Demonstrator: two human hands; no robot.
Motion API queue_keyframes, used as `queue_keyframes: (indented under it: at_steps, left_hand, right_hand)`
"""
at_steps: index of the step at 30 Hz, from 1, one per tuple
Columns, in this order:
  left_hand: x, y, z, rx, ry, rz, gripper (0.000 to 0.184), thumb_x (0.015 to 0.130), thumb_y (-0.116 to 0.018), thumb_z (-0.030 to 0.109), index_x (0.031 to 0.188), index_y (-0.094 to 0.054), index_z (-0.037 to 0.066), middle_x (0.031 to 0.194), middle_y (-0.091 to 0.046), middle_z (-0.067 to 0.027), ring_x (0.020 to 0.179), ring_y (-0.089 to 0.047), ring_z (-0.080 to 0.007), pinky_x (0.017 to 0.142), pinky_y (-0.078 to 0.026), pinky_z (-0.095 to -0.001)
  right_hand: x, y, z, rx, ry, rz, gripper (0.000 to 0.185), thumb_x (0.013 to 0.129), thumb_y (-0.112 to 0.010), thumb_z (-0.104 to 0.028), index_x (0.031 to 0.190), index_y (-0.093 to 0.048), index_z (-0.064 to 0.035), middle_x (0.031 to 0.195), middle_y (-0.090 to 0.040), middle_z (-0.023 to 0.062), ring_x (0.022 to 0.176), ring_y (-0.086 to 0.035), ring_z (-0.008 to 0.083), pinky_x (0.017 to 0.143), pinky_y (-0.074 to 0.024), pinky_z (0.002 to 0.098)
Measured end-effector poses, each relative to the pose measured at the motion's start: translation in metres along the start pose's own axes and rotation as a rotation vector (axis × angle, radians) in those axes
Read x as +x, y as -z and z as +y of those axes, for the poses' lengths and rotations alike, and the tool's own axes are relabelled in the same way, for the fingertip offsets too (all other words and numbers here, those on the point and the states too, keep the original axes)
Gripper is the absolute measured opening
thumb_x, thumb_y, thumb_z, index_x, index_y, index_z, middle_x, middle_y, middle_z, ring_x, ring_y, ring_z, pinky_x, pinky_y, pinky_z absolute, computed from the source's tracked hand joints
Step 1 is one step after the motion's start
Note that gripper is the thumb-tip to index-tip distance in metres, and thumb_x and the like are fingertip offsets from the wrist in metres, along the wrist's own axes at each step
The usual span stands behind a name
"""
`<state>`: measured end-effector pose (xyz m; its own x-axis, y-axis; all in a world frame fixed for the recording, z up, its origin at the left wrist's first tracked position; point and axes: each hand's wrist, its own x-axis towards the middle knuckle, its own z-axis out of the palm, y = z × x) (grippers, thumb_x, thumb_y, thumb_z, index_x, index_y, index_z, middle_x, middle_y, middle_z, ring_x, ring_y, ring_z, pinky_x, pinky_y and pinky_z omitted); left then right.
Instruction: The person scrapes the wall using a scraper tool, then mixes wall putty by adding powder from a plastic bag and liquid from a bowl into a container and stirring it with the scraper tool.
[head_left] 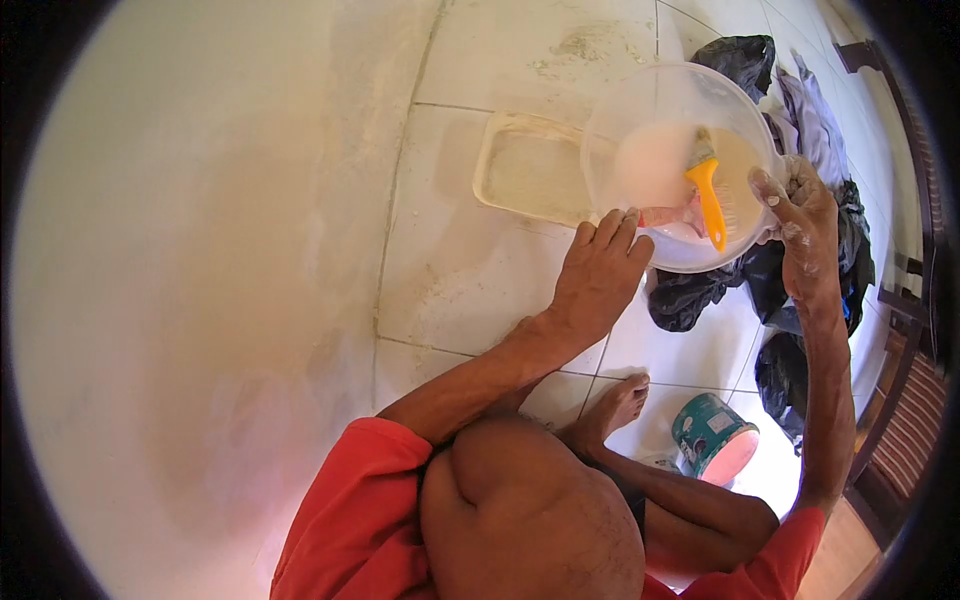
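A translucent white plastic basin [690, 262] is held between my hands, above the tiled floor. My left hand [600, 275] has its fingers hooked over the near rim, close to the red handle end of a brush [660, 216]. My right hand [805, 215], smeared with white, grips the right rim with the thumb on top. Inside the basin lie a pale whitish liquid [655, 160] and a yellow-handled paintbrush [709, 195] with its bristles pointing away from me. The second brush lies partly under the yellow handle.
A shallow pale tray [530, 165] lies on the floor behind the basin. Black plastic bags [690, 300] and grey cloth [810, 115] lie to the right. A green bucket [712, 432] stands by my foot. A smeared white wall [230, 250] rises at left; wooden furniture [905, 420] at right.
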<state>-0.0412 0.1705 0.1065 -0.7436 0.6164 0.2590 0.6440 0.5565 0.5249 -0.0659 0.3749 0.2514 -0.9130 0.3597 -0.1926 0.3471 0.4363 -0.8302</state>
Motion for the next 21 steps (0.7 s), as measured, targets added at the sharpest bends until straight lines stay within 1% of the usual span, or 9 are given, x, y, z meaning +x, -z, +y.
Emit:
queue_keyframes:
  at_steps: [1, 4, 10, 13, 15, 17, 19, 21]
  left_hand:
    - [-0.001, 0.0, 0.0, -0.02, 0.003, 0.004, 0.028, 0.082, -0.059, 0.012, 0.109, -0.062, 0.004, 0.127, -0.058, -0.016, 0.121, -0.051, -0.0281, 0.092, -0.04, -0.0393]
    - [-0.003, -0.001, -0.001, -0.039, 0.007, 0.014, 0.029, 0.082, -0.059, 0.012, 0.111, -0.062, 0.004, 0.127, -0.058, -0.0156, 0.121, -0.051, -0.0277, 0.093, -0.04, -0.0391]
    - [-0.006, -0.003, -0.004, -0.063, 0.019, 0.041, 0.03, 0.083, -0.059, 0.011, 0.111, -0.062, 0.004, 0.129, -0.058, -0.0147, 0.122, -0.05, -0.0276, 0.093, -0.04, -0.0394]
    - [-0.007, -0.003, -0.005, -0.085, 0.032, 0.034, 0.031, 0.082, -0.059, 0.01, 0.113, -0.062, 0.004, 0.131, -0.057, -0.0146, 0.123, -0.049, -0.028, 0.094, -0.039, -0.0397]
    - [-0.006, -0.002, -0.007, -0.096, 0.036, 0.031, 0.032, 0.082, -0.059, 0.009, 0.113, -0.062, 0.004, 0.132, -0.056, -0.0146, 0.124, -0.049, -0.0283, 0.094, -0.039, -0.0399]
    - [-0.006, -0.001, -0.009, -0.071, -0.008, 0.111, 0.024, 0.082, -0.06, 0.012, 0.104, -0.06, 0.002, 0.124, -0.06, -0.0186, 0.116, -0.053, -0.0287, 0.089, -0.042, -0.0387]
    - [-0.006, 0.0, -0.009, -0.081, -0.002, 0.108, 0.024, 0.082, -0.06, 0.011, 0.104, -0.06, 0.002, 0.124, -0.06, -0.0185, 0.116, -0.053, -0.0286, 0.089, -0.042, -0.0387]
    - [-0.006, 0.0, -0.01, -0.09, 0.005, 0.107, 0.024, 0.082, -0.059, 0.011, 0.105, -0.06, 0.002, 0.124, -0.06, -0.0185, 0.116, -0.053, -0.0286, 0.09, -0.042, -0.0388]
  right_hand:
    - [-0.001, -0.002, -0.002, -0.015, 0.008, 0.009, 0.043, 0.083, -0.076, -0.035, 0.102, -0.06, 0.0, 0.077, -0.064, 0.0033, 0.061, -0.06, 0.0044, 0.054, -0.0461, 0.0168]
    - [-0.001, -0.006, -0.006, -0.012, 0.023, -0.02, 0.044, 0.082, -0.077, -0.034, 0.102, -0.06, 0.001, 0.077, -0.065, 0.0054, 0.062, -0.062, 0.0057, 0.054, -0.0477, 0.0173]
    - [0.002, -0.006, -0.002, -0.033, 0.039, -0.038, 0.046, 0.081, -0.077, -0.035, 0.102, -0.059, 0.0017, 0.078, -0.065, 0.006, 0.062, -0.062, 0.0057, 0.053, -0.0478, 0.0177]
    - [0.002, -0.01, -0.01, -0.071, 0.029, -0.034, 0.045, 0.081, -0.076, -0.034, 0.102, -0.059, 0.002, 0.079, -0.065, 0.0061, 0.062, -0.062, 0.0061, 0.053, -0.048, 0.0179]
    - [0.001, -0.016, -0.016, -0.043, 0.05, -0.038, 0.045, 0.081, -0.076, -0.034, 0.103, -0.059, 0.0021, 0.079, -0.065, 0.0062, 0.062, -0.062, 0.0064, 0.053, -0.0482, 0.018]
    - [0.0, -0.019, -0.019, -0.014, 0.069, -0.041, 0.045, 0.082, -0.076, -0.034, 0.103, -0.059, 0.0022, 0.079, -0.064, 0.0062, 0.062, -0.062, 0.0067, 0.053, -0.0485, 0.0181]
    - [0.0, -0.022, -0.021, -0.071, 0.075, -0.011, 0.046, 0.082, -0.075, -0.035, 0.103, -0.06, 0.0022, 0.079, -0.064, 0.0061, 0.061, -0.062, 0.007, 0.053, -0.0484, 0.0179]
    - [-0.002, -0.026, -0.027, -0.065, 0.064, -0.011, 0.046, 0.082, -0.075, -0.035, 0.103, -0.06, 0.0022, 0.079, -0.064, 0.0062, 0.061, -0.062, 0.0071, 0.053, -0.0485, 0.0178]
